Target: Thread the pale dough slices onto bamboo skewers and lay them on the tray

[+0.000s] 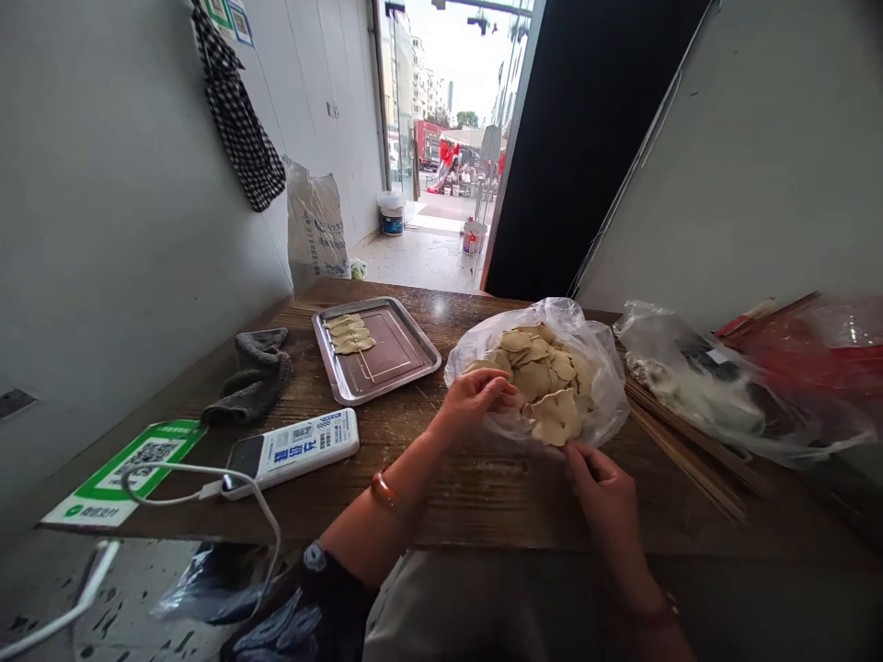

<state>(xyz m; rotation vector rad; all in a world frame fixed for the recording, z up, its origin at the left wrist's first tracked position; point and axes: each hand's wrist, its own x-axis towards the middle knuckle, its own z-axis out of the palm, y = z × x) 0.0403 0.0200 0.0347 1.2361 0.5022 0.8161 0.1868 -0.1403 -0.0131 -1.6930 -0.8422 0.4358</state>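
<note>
Two bare hands were held at a clear plastic bag (611, 391) set on a wooden table (483, 506), its mouth spread around a heap of flat tan pieces (534, 354). The left hand (475, 397) was placed at the bag's left side, thumb and fingertips bent together; whether anything was grasped there could not be told. The right hand's (603, 483) thumb and forefinger were brought together at the lower edge of the front piece (554, 418), which was rested at the bag's near side; whether it was pinched could not be made out. To the left, several similar pieces (349, 334) were lined up on a metal tray (407, 368), a thin stick (366, 366) protruding from their near end. Loose sticks (682, 450) were laid right of the bag; a grey cloth (258, 377) and a white device (303, 452) were placed left of it.
</note>
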